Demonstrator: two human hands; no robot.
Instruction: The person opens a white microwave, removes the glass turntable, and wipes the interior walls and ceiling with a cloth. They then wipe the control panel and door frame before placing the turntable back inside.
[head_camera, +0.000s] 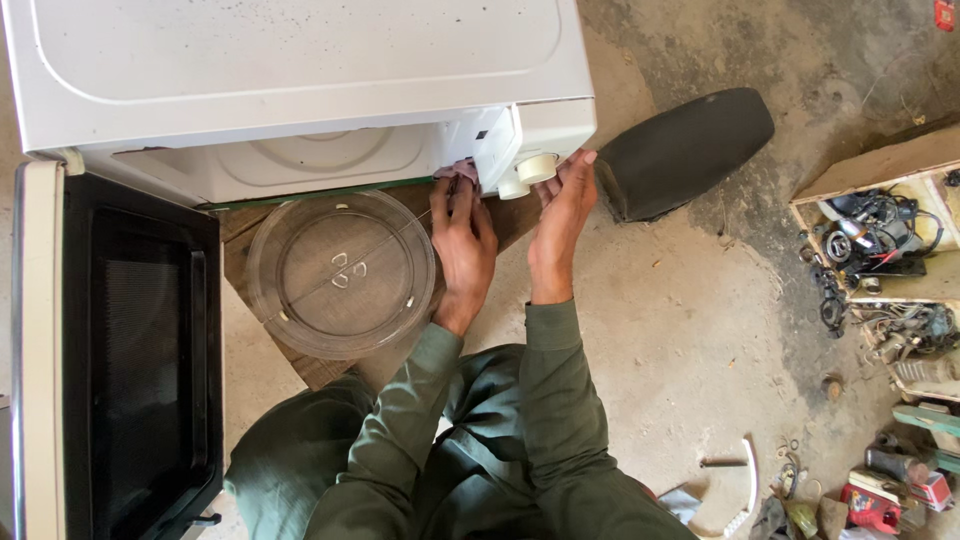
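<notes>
A white metal microwave oven (300, 70) sits at the top of the view with its black-windowed door (120, 350) swung fully open below its left corner, and everything else is placed here by that oven. The left hand (462, 240) lies at the lower edge of the oven's front, just left of the control panel, its fingers pinched shut on a small pinkish cloth (460, 170) that is pressed against the panel's edge. The right hand (562, 215) is beside it — palm turned inward, fingers straight and loosely spread, the fingertips touching the upper of two cream round plastic knobs (537, 167) on the panel; whether it actually grips that knob cannot be told, since the fingers lie along it rather than around it. The second knob (513, 187) is just below and left of the first, between the two hands. In front of the oven's open cavity, left of the left hand, a clear round glass turntable plate (340, 272) rests on a brown wooden board (315, 368). Both sleeves are olive green. Right of the oven a black padded seat-shaped cushion (685, 150) lies on the stained concrete floor (680, 340), and far to the right a wooden tray of dark mechanical parts and wires (880, 240) stands well apart from the hands.
</notes>
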